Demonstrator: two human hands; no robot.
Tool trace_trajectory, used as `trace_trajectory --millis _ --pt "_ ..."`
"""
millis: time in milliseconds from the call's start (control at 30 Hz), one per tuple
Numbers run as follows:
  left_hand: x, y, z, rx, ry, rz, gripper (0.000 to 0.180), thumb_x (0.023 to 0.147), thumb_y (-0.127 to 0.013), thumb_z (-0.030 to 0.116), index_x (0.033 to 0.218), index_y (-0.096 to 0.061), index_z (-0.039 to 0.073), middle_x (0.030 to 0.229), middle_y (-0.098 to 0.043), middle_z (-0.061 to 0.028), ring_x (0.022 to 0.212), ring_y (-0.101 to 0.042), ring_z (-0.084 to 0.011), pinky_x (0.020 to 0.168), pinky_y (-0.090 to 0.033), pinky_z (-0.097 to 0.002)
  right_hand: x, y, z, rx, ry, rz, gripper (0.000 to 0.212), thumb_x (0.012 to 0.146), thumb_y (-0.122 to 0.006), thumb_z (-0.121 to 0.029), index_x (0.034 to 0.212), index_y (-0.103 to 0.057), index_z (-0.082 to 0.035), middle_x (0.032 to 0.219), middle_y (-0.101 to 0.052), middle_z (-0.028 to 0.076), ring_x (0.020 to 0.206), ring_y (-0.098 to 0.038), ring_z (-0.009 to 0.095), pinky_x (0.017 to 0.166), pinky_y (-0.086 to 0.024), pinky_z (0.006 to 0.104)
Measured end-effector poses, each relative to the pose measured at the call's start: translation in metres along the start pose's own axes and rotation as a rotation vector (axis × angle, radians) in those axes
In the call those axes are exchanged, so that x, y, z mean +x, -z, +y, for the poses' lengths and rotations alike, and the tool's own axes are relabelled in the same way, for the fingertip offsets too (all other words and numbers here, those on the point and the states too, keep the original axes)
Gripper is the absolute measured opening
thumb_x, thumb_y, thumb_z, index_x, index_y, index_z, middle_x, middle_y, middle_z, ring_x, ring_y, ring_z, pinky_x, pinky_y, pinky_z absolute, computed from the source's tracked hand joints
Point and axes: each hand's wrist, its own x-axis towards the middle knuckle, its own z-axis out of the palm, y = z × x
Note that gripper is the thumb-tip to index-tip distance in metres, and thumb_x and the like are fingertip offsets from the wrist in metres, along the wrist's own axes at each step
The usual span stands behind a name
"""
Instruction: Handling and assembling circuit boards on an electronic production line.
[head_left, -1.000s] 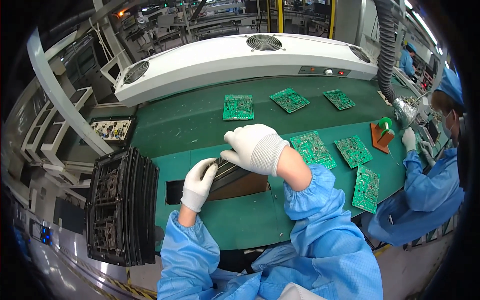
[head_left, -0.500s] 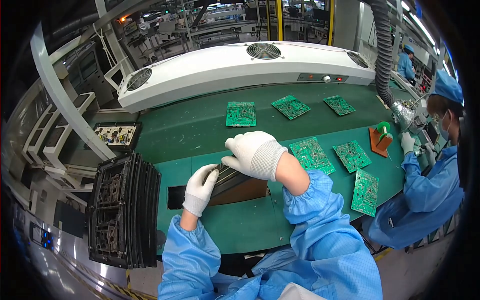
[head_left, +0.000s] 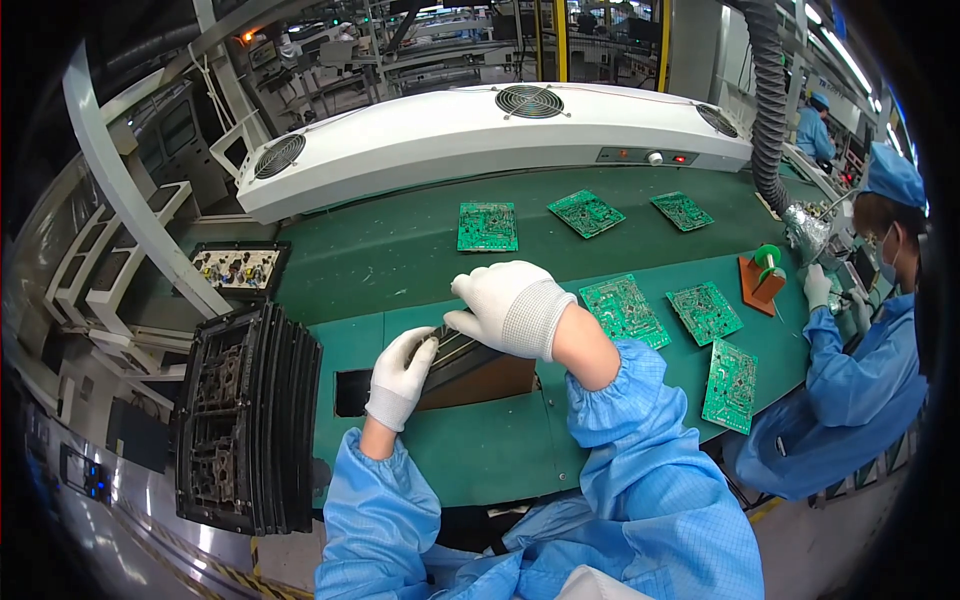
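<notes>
My left hand (head_left: pixel 402 378), in a white glove, is closed on the near left end of a black flat frame (head_left: pixel 463 366). The frame is tilted and seen nearly edge-on over a rectangular opening in the green bench. My right hand (head_left: pixel 508 308), also gloved, bends over the frame's upper edge with its fingers pressed to it. The frame's face and part of its far side are hidden by my hands. To the left, a stack of black frames (head_left: pixel 262 420) stands on its side, close packed.
Green circuit boards lie on the far belt, such as one board (head_left: pixel 488 227), and more on the bench at right (head_left: pixel 730 385). A black frame with components (head_left: pixel 240 270) is at far left. A solder reel (head_left: pixel 766 262) stands near a co-worker (head_left: pixel 860 370). A white fan unit (head_left: pixel 480 135) spans the back.
The boards on the far belt and the component-filled frame at far left have shifted slightly right. My hands and the black frame hold nearly still.
</notes>
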Motion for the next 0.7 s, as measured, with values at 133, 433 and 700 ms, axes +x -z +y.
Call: trace_trajectory --millis 133,433,700 --pt "-0.0017 0.0017 0.0013 -0.018 0.016 0.002 0.027 0.094 -0.06 0.016 0.111 -0.064 -0.004 0.1 -0.067 -0.0133 0.09 -0.064 -0.017 0.081 -0.05 -0.0286 0.0001 0.0006 -0.0029 -0.004 -0.001 -0.005 0.036 0.09 -0.057 -0.037 0.089 -0.065 -0.002 0.083 -0.067 0.019 0.082 -0.067 0.034 0.076 -0.054 0.0425" --pt "-0.0008 0.0006 0.0012 -0.027 0.013 0.006 0.027 0.093 -0.06 0.016 0.111 -0.064 -0.004 0.1 -0.067 -0.0136 0.09 -0.064 -0.0172 0.082 -0.05 -0.0286 0.0005 -0.0018 -0.0018 -0.015 -0.006 -0.001 0.037 0.09 -0.057 -0.037 0.093 -0.066 -0.002 0.084 -0.068 0.018 0.083 -0.068 0.034 0.077 -0.054 0.042" --pt "-0.0009 0.0021 0.0023 -0.018 0.023 0.003 0.027 0.093 -0.06 0.016 0.111 -0.064 -0.004 0.1 -0.067 -0.0138 0.091 -0.064 -0.0175 0.082 -0.05 -0.029 0.0004 -0.0033 -0.0013 -0.017 0.007 0.021 0.036 0.09 -0.058 -0.038 0.092 -0.066 -0.002 0.084 -0.068 0.018 0.082 -0.068 0.034 0.077 -0.054 0.0422"
